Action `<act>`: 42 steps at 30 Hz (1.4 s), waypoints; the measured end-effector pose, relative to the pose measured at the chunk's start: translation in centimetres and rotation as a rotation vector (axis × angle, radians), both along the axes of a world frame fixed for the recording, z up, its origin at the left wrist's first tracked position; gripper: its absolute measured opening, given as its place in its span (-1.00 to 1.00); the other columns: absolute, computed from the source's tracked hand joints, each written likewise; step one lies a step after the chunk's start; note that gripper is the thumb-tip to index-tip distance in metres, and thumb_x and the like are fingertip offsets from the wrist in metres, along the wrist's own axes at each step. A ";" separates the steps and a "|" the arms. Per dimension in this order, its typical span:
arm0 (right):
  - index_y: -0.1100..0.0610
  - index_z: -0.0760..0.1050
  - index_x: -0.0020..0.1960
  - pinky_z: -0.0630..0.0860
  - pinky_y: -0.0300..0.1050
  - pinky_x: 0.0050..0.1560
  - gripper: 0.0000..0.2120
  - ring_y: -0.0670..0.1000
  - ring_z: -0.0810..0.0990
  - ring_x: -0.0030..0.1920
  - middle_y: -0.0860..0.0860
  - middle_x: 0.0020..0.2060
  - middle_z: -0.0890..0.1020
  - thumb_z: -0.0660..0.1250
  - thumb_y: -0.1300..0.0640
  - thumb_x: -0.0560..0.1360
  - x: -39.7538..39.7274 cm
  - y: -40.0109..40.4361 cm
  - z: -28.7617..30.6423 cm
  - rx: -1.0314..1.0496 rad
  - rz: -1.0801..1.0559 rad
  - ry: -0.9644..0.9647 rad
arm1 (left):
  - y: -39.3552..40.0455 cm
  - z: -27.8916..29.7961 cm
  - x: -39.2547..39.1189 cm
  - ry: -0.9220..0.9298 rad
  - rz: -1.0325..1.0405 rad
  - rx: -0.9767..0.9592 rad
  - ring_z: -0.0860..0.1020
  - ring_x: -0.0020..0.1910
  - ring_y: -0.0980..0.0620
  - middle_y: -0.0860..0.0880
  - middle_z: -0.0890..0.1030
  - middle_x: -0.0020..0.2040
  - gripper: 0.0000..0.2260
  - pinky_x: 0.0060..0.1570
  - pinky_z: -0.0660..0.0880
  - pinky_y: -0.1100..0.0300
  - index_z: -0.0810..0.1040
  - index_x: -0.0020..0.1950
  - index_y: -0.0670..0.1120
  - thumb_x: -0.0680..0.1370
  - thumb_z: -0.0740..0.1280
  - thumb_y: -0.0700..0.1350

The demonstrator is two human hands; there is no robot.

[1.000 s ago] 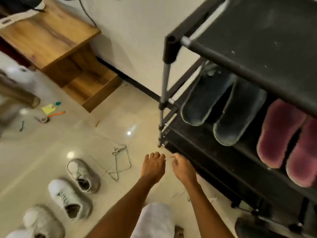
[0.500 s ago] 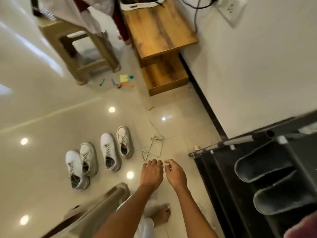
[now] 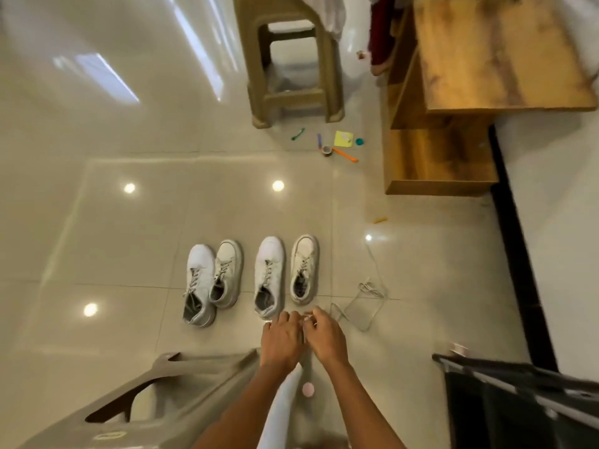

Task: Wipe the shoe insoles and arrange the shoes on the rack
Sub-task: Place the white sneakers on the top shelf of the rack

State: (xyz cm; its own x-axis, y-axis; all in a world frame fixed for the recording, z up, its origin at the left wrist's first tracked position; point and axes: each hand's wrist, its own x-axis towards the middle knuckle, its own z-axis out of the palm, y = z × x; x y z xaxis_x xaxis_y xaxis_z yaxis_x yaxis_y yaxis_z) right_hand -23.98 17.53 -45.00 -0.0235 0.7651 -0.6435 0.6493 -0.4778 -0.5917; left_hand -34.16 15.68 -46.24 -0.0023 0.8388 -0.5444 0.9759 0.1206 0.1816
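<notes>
Shoes, white lace-up, 4 pcs, on floor [image 3: 129,241] in a rough row, toes pointing away from person, heel openings toward the hands.
- Shoe 1 [image 3: 198,285]: far left, heel overlapping/touching shoe 2.
- Shoe 2 [image 3: 227,273]: just beside shoe 1.
- Shoe 3 [image 3: 268,277]: heel end just ahead of left hand; nearest item to either hand.
- Shoe 4 [image 3: 304,268]: rightmost, heel just beyond right hand.

Long axis, all 4: runs fwd-back from person, so heel comes first on a reach.

Hands: left hand [image 3: 281,340] and right hand [image 3: 324,335] side by side, touching or nearly so, low over floor, knuckles up. Fingers [image 3: 316,315] of both curled inward around something small and pale between them; can't tell what it is, or whether it's truly pinched.

Nearer hand, est.: left for shoe 3, right for shoe 4; shoes 1-2 lie well to the left, left hand's side.

Rack [image 3: 518,403]: dark frame, lower right, to the right of right hand, well apart from shoes. No shoe on the visible part.

Loose lace [image 3: 369,299]: on floor, right of shoe 4, between shoes and rack.

Status, est.: no shoe lifted; all four not yet racked.
</notes>
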 end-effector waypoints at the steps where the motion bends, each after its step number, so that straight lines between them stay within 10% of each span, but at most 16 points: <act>1: 0.00 0.48 0.21 0.40 -0.20 0.09 -0.74 0.02 0.51 0.19 -0.02 0.20 0.57 0.15 0.11 0.57 -1.0 1.1 -1.8 0.013 0.026 -0.001 | 0.9 -1.5 -1.1 -0.007 0.019 0.015 0.43 0.20 -0.01 0.01 0.48 0.21 -0.73 0.13 0.33 0.13 0.40 0.25 0.02 0.62 0.03 0.00; 14: 0.07 0.49 0.21 0.50 -0.04 0.09 -0.75 0.04 0.55 0.11 0.00 0.17 0.58 0.15 0.14 0.58 -7.2 11.9 -20.9 0.199 0.117 0.108 | 10.5 -20.4 -7.8 -0.012 -0.019 0.166 0.45 0.13 -0.07 -0.06 0.50 0.16 -0.75 0.07 0.32 0.08 0.37 0.25 -0.06 0.64 0.03 -0.05; 31: 0.13 0.54 0.19 0.41 -0.09 0.14 -0.73 0.09 0.51 0.19 0.07 0.21 0.56 0.18 0.15 0.55 -15.1 17.4 -3.6 0.145 0.471 -0.242 | 11.2 -10.4 -16.5 -0.115 0.063 0.285 0.46 0.17 -0.14 -0.10 0.49 0.20 -0.73 0.07 0.35 0.03 0.38 0.28 -0.10 0.63 0.05 -0.08; 42: 0.14 0.38 0.32 0.40 0.00 0.21 -0.65 0.19 0.44 0.26 0.18 0.26 0.45 0.17 0.16 0.54 -27.4 6.8 -17.5 -0.078 0.533 -0.189 | 4.1 -20.0 -27.8 0.074 0.201 -0.054 0.43 0.20 -0.14 -0.15 0.43 0.24 -0.60 0.13 0.38 0.04 0.27 0.39 -0.08 0.57 0.18 -0.03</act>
